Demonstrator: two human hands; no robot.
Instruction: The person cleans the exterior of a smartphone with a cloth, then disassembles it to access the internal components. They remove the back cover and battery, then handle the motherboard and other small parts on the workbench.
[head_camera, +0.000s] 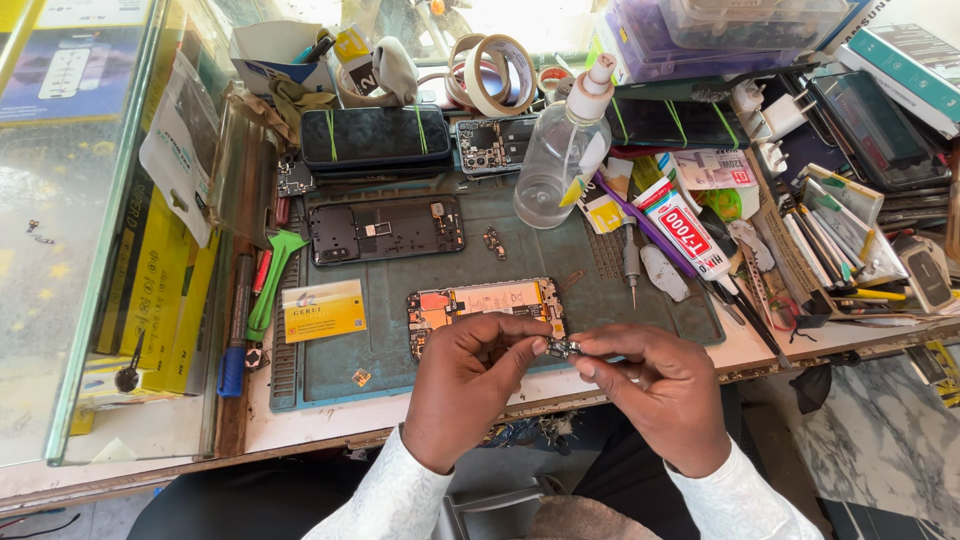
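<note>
Head view, one entry per item as I read it.

- Left hand (468, 385): fingers curled, thumb and forefinger pinched on one end of the small metal component (562, 347).
- Right hand (655, 385): closed to a pinch on the other end of the same component, which is held in the air just off the near edge of the green work mat (520, 235).
- Opened phone (485, 308): lies face down on the mat directly beyond the hands, back off, board and copper parts exposed.
- Bare phone frame (387, 228): farther back on the mat, stripped.
- Loose small parts (494, 242): between frame and opened phone.
- Screwdriver (631, 262), clear spray bottle (565, 145), glue tube (686, 232): right of the mat, untouched.

Progress, as I judge it: disassembly is well along, the piece is out of the phone; nothing looks refitted or closed yet.
</note>
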